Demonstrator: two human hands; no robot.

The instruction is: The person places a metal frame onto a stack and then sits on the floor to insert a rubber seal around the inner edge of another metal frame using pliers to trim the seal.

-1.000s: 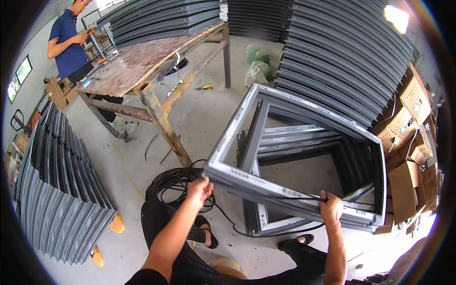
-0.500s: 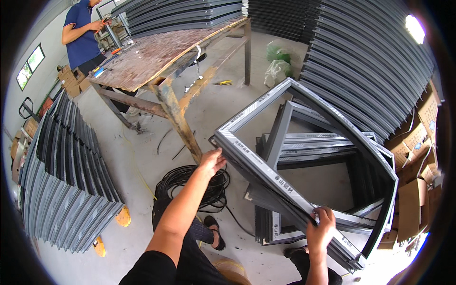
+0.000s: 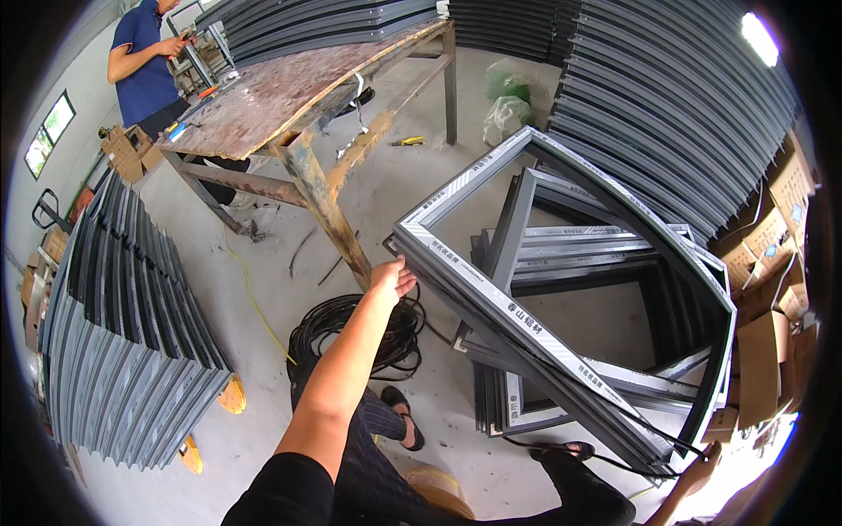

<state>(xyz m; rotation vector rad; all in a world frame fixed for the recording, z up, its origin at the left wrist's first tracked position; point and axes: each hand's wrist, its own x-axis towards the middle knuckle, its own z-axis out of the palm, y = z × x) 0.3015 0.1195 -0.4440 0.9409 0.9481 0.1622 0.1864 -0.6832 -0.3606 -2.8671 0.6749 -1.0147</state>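
A dark grey metal window frame point(image 3: 517, 317), with printed white protective film and one bowed side, lies tilted on top of a stack of similar frames point(image 3: 605, 377). My left hand point(image 3: 392, 279) is at its left corner, fingers curled against the edge. Beyond the near right corner, my right hand point(image 3: 699, 469) is closed on a thin black strip point(image 3: 662, 431), partly cut off by the dark rim of the view. One length of the strip runs along the frame's near side; another sags below the corner. A coil of black strip point(image 3: 351, 337) lies on the floor by my legs.
A worn wooden table point(image 3: 289, 92) on rusty legs stands ahead, bearing stacked frames. A person point(image 3: 145, 66) in blue works beyond it. Tall frame stacks stand at left point(image 3: 132, 351) and right point(image 3: 667, 114). Cardboard boxes point(image 3: 761, 364) line the right; plastic bags point(image 3: 509, 114) lie ahead.
My right hand has moved right and toward me, off the frame's near side, drawing out the black strip. My left hand stays at the left corner. The view has shifted slightly.
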